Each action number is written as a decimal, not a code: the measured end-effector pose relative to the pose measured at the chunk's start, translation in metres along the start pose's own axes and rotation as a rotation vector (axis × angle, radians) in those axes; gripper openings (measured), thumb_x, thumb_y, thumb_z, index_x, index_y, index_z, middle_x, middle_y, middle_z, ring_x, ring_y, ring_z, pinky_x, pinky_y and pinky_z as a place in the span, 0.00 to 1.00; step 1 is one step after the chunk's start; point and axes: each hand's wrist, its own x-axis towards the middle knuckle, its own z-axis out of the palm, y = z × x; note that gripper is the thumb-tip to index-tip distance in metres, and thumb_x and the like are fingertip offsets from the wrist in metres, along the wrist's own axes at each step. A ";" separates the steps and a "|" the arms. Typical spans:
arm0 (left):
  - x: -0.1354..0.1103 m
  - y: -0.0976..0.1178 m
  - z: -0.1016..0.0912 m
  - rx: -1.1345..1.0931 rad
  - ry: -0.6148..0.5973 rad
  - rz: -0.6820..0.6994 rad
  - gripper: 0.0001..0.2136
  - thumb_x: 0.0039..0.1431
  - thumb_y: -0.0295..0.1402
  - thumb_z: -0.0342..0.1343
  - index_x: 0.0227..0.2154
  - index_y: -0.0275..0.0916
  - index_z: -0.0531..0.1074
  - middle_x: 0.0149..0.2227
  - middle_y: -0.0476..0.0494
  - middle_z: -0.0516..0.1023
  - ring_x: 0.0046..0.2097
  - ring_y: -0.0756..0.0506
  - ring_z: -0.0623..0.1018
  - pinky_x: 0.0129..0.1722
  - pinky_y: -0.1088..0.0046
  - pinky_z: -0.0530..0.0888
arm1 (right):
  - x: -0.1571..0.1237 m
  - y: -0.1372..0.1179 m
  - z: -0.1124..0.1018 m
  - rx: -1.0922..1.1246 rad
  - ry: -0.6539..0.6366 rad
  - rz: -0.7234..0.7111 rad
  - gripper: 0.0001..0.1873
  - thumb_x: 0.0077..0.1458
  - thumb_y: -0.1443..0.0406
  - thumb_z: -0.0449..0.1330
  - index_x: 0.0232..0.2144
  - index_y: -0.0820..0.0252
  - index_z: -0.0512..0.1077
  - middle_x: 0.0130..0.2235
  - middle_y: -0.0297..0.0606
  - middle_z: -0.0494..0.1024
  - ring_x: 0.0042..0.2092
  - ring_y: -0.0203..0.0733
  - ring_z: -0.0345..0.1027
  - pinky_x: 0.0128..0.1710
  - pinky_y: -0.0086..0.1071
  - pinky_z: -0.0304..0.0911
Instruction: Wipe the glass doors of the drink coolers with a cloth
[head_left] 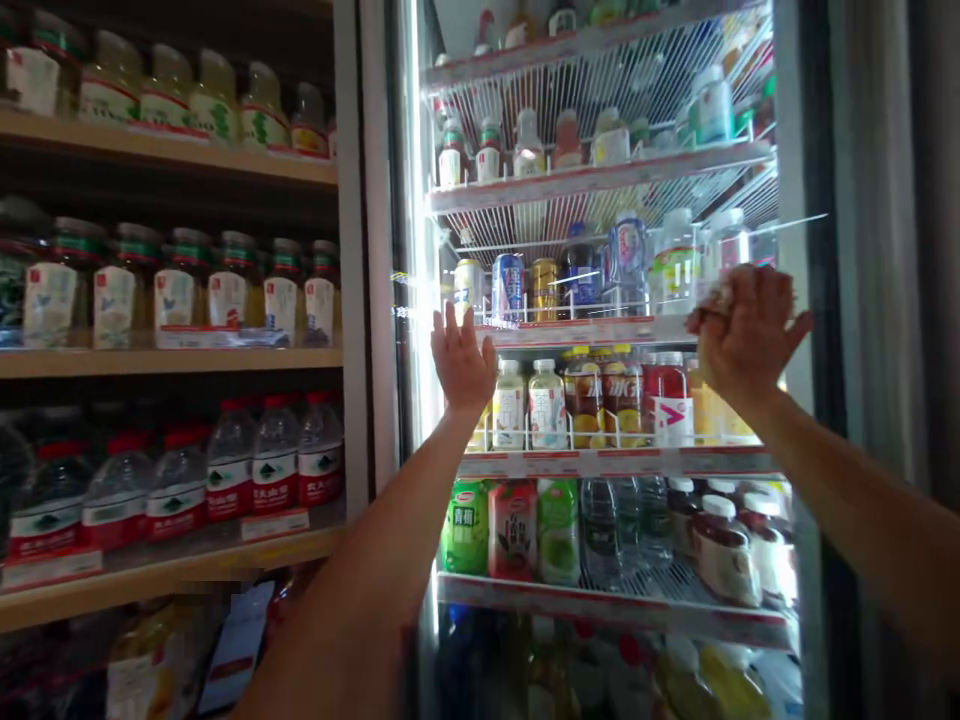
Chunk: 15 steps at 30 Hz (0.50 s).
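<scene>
My left hand (461, 365) is raised with its fingers spread and its palm toward the glass door of a lit drinks fridge. It appears to rest flat on the glass and holds nothing. Higher and to the right, my right hand (750, 335) is also at the glass, its little finger sticking out. By its thumb shows a small, crumpled-looking pale thing, too unclear to name. Through the glass, behind my left hand, stand a blue can (508, 287) and a white-labelled bottle (508, 405). A red drink bottle (670, 400) is nearest my right hand.
Wooden shelves (187, 362) on the left carry several jars and red-capped water bottles (276, 455). Inside the fridge, green cartons (466, 528) and dark bottles (724, 548) stand on a lower wire shelf. A phone (238, 645) shows at the lower left. Dark frame runs along the right.
</scene>
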 end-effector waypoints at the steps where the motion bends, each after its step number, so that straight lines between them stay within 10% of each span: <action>1: 0.000 0.001 0.000 0.003 0.000 -0.005 0.22 0.59 0.37 0.43 0.56 0.37 0.60 0.63 0.38 0.56 0.65 0.40 0.49 0.62 0.54 0.53 | 0.002 -0.005 0.000 -0.008 0.013 0.044 0.30 0.56 0.60 0.44 0.60 0.64 0.53 0.63 0.53 0.53 0.64 0.59 0.42 0.56 0.61 0.37; 7: 0.000 -0.001 -0.002 -0.042 0.003 0.009 0.22 0.59 0.37 0.43 0.55 0.37 0.61 0.63 0.37 0.56 0.65 0.40 0.49 0.62 0.55 0.52 | -0.024 -0.040 -0.001 0.025 -0.279 -0.574 0.28 0.57 0.63 0.45 0.60 0.49 0.51 0.64 0.36 0.54 0.64 0.43 0.43 0.61 0.51 0.38; 12: -0.003 -0.002 0.001 -0.040 0.022 0.021 0.23 0.59 0.37 0.44 0.56 0.36 0.60 0.63 0.35 0.54 0.65 0.38 0.49 0.61 0.52 0.52 | 0.008 -0.005 0.011 0.013 0.152 -0.016 0.30 0.57 0.60 0.43 0.61 0.60 0.51 0.60 0.55 0.58 0.61 0.61 0.49 0.54 0.63 0.42; 15: -0.004 -0.003 0.001 -0.010 0.025 0.031 0.23 0.59 0.37 0.43 0.57 0.36 0.59 0.63 0.35 0.54 0.65 0.38 0.49 0.61 0.51 0.53 | -0.001 -0.042 0.015 0.030 0.065 -0.177 0.29 0.57 0.61 0.44 0.61 0.55 0.50 0.62 0.46 0.57 0.63 0.53 0.47 0.57 0.56 0.45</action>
